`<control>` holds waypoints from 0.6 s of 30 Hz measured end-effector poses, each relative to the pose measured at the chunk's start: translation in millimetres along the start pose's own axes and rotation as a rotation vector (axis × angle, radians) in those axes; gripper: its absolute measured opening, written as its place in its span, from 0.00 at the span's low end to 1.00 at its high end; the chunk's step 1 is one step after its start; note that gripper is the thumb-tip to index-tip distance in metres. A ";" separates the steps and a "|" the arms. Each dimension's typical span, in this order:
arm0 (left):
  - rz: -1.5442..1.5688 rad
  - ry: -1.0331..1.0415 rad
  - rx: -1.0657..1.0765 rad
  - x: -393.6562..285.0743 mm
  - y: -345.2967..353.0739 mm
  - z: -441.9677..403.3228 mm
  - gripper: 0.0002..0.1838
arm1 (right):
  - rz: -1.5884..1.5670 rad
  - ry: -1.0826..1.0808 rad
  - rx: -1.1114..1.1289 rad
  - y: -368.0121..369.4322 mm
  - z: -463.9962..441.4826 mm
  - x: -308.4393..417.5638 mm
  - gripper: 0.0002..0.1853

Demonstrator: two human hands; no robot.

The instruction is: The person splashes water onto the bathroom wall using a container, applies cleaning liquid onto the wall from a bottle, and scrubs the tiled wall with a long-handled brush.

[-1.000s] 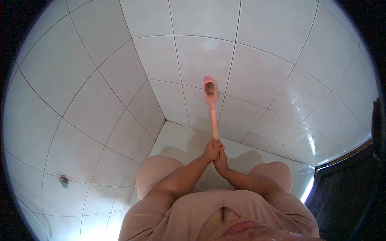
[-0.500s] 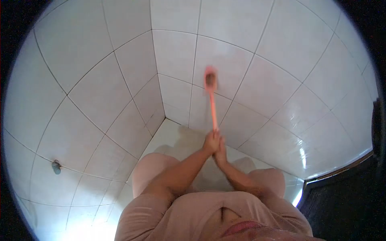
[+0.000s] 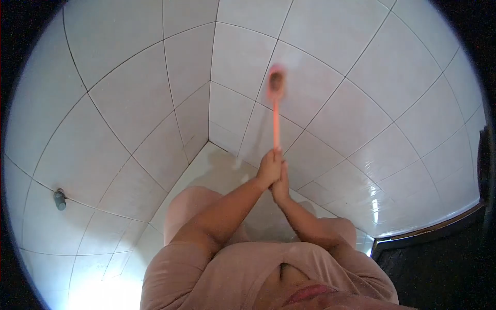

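A long-handled pink brush points up and away from me, its head blurred against the tiled wall. Both hands are wrapped round the lower end of its handle, pressed together. My left hand is on the left side and a little higher. On the right side, my right hand closes just below and beside it. The bristles are hidden or too blurred to tell; a dark brownish patch shows in the middle of the brush head.
A tiled side wall rises at the left, with a small grey fitting on it. The pale floor shows between the walls and my knees. A dark door-like panel stands at the lower right.
The brush head has moved up the wall, and both hands have risen with the handle still held. The view has turned, shifting the wall corner and the fitting.
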State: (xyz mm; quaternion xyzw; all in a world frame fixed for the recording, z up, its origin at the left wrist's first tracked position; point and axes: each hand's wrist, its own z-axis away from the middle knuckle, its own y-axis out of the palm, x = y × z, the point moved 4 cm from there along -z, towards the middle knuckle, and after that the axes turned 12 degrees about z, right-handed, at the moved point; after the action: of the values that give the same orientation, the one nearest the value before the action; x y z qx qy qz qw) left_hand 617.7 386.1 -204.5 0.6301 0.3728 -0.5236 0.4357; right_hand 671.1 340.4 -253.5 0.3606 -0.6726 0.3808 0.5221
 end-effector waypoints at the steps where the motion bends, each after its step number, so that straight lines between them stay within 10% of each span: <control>1: 0.016 0.001 -0.002 22.9 3.1 7.7 0.26 | -0.018 0.004 0.016 -5.8 10.7 -12.2 0.16; 4: 0.173 -0.241 -0.001 55.1 11.3 20.4 0.25 | 0.173 0.176 0.083 -18.5 41.0 -12.7 0.20; 12: 0.074 0.071 0.131 -98.4 -7.7 -6.7 0.25 | -0.158 0.161 0.063 15.0 -2.5 112.3 0.17; 18: 0.031 -0.089 -0.038 26.8 -4.0 14.2 0.23 | 0.265 0.048 0.110 -4.4 27.1 14.6 0.21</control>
State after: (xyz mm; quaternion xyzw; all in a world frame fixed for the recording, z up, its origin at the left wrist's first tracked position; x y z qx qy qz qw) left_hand 613.9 374.6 -232.5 0.6036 0.3533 -0.5371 0.4715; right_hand 660.6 313.1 -243.1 0.2873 -0.6797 0.4912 0.4628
